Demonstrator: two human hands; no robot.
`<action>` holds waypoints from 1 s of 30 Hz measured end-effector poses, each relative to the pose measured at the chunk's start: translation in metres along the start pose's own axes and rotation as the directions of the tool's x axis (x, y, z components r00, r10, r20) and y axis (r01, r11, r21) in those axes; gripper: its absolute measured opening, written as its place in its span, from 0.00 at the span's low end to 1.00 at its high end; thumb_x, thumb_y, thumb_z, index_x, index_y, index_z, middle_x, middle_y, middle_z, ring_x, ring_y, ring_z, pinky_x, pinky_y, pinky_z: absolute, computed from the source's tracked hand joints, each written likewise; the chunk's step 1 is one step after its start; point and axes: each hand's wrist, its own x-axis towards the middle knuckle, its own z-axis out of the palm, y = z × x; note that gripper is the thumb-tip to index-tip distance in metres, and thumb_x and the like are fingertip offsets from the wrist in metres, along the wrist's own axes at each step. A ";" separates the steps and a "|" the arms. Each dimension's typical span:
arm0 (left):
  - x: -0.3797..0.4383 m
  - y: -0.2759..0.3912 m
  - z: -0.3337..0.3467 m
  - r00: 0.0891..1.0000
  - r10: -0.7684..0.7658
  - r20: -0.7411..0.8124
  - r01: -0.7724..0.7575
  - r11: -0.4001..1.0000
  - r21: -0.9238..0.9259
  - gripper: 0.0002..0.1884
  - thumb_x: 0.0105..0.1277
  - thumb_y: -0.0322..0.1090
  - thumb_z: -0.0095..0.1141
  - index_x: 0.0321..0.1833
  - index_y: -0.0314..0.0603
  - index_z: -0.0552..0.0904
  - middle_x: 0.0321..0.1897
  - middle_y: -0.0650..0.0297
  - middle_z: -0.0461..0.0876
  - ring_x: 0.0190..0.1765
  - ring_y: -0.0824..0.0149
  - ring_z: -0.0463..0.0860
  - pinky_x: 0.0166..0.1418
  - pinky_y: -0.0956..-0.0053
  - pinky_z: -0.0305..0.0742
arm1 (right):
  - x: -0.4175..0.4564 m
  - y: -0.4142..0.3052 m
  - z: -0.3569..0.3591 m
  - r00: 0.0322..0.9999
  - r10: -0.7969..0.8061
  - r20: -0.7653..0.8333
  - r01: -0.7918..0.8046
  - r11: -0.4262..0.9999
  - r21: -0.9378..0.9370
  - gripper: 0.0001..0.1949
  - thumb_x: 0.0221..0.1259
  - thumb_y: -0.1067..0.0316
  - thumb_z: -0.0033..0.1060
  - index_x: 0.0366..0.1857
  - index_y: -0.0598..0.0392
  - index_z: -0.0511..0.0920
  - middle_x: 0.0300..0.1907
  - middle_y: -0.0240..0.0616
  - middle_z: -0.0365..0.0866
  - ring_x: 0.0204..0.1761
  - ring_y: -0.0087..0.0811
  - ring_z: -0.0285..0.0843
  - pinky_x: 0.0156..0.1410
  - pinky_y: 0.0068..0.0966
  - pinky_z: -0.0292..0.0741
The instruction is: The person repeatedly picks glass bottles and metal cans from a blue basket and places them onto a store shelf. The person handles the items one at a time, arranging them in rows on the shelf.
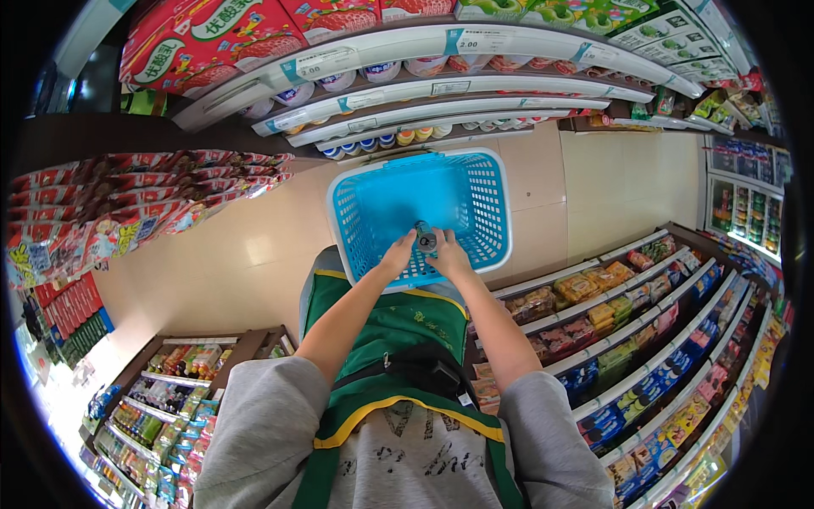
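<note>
A blue plastic shopping basket [507, 210] with a white rim stands in front of me, its inside otherwise blue and bare. Over its near part, both hands hold one small grey and dark item [427, 242] with a round end facing up; it looks like a can or bottle, but its kind cannot be told. My left hand [399, 252] touches it from the left side, fingertips on its edge. On the right, my right hand [449, 254] curls its fingers around it. Below the basket hangs a green apron [394, 324] with yellow trim.
Shop shelves with drink cartons [248, 38] and cups rise just beyond the basket. Packaged snacks [575, 287] fill the shelving at the right. Red snack packs [146, 203] hang at the left, and another stocked shelf [184, 382] stands at the lower left.
</note>
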 end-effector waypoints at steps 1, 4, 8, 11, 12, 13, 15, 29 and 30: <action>-0.003 0.001 0.001 1.000 -0.001 0.015 0.001 1.000 -0.016 0.46 0.76 0.73 0.39 0.82 0.40 0.62 0.80 0.52 0.63 0.76 0.48 0.69 0.70 0.48 0.73 | 0.000 -0.001 0.006 1.000 -0.006 -0.027 0.005 1.000 -0.019 0.42 0.53 0.64 0.79 0.73 0.53 0.62 0.66 0.55 0.67 0.59 0.62 0.78 0.56 0.49 0.84; -0.004 0.003 -0.002 0.998 -0.002 0.066 0.006 0.998 -0.066 0.47 0.76 0.73 0.37 0.83 0.39 0.60 0.82 0.53 0.60 0.78 0.48 0.66 0.72 0.48 0.72 | 0.002 -0.004 0.023 0.996 0.003 -0.092 -0.007 0.999 -0.052 0.41 0.53 0.65 0.78 0.72 0.51 0.63 0.66 0.53 0.67 0.62 0.60 0.77 0.56 0.47 0.85; 0.007 -0.003 -0.011 0.995 0.022 0.096 -0.015 0.997 -0.075 0.47 0.75 0.74 0.36 0.83 0.42 0.61 0.81 0.56 0.62 0.76 0.51 0.68 0.67 0.47 0.73 | 0.009 -0.009 0.040 0.982 -0.005 -0.189 -0.021 0.991 -0.133 0.35 0.54 0.69 0.77 0.66 0.54 0.66 0.62 0.52 0.70 0.62 0.54 0.79 0.52 0.42 0.87; 0.003 0.000 -0.016 0.995 0.034 0.098 -0.030 0.999 -0.043 0.45 0.76 0.72 0.38 0.82 0.41 0.62 0.81 0.56 0.63 0.76 0.52 0.69 0.69 0.49 0.72 | 0.018 -0.009 0.048 0.981 0.014 -0.192 -0.043 0.988 -0.148 0.31 0.54 0.72 0.75 0.62 0.57 0.68 0.58 0.50 0.74 0.58 0.53 0.82 0.51 0.40 0.88; 0.001 0.001 -0.017 0.994 0.033 0.100 -0.030 0.999 -0.035 0.44 0.77 0.69 0.40 0.82 0.39 0.61 0.81 0.55 0.62 0.77 0.51 0.67 0.71 0.52 0.71 | 0.019 -0.009 0.047 0.980 0.006 -0.197 -0.034 0.989 -0.143 0.31 0.53 0.72 0.75 0.61 0.57 0.68 0.56 0.50 0.75 0.55 0.53 0.84 0.51 0.40 0.88; -0.003 0.003 -0.019 0.994 0.033 0.102 -0.030 0.999 -0.028 0.42 0.79 0.66 0.42 0.82 0.37 0.61 0.82 0.54 0.61 0.79 0.49 0.66 0.74 0.55 0.70 | 0.020 -0.009 0.046 0.979 -0.004 -0.202 -0.025 0.990 -0.140 0.30 0.53 0.72 0.75 0.60 0.57 0.69 0.54 0.49 0.77 0.53 0.53 0.85 0.50 0.39 0.88; 0.009 -0.013 -0.025 0.983 0.142 0.119 -0.149 0.988 0.051 0.39 0.76 0.57 0.52 0.81 0.38 0.62 0.80 0.52 0.65 0.78 0.50 0.68 0.74 0.59 0.70 | 0.017 -0.012 0.040 0.980 0.001 -0.198 -0.025 0.993 -0.117 0.30 0.52 0.71 0.74 0.60 0.57 0.69 0.52 0.50 0.79 0.49 0.54 0.86 0.49 0.42 0.87; -0.103 0.040 -0.013 0.651 0.757 0.055 -0.625 0.493 0.605 0.42 0.57 0.38 0.74 0.75 0.42 0.68 0.70 0.49 0.75 0.71 0.45 0.73 0.72 0.54 0.73 | -0.057 -0.092 -0.140 0.941 -0.289 -0.178 0.288 0.957 -0.032 0.31 0.52 0.52 0.81 0.55 0.58 0.78 0.45 0.52 0.89 0.45 0.52 0.90 0.50 0.42 0.86; -0.110 0.046 -0.008 0.621 0.784 0.029 -0.637 0.482 0.601 0.42 0.57 0.37 0.75 0.75 0.42 0.69 0.69 0.50 0.76 0.70 0.46 0.73 0.71 0.54 0.74 | -0.062 -0.098 -0.154 0.936 -0.307 -0.171 0.305 0.951 -0.043 0.31 0.51 0.51 0.81 0.55 0.58 0.78 0.45 0.52 0.89 0.44 0.51 0.90 0.50 0.42 0.86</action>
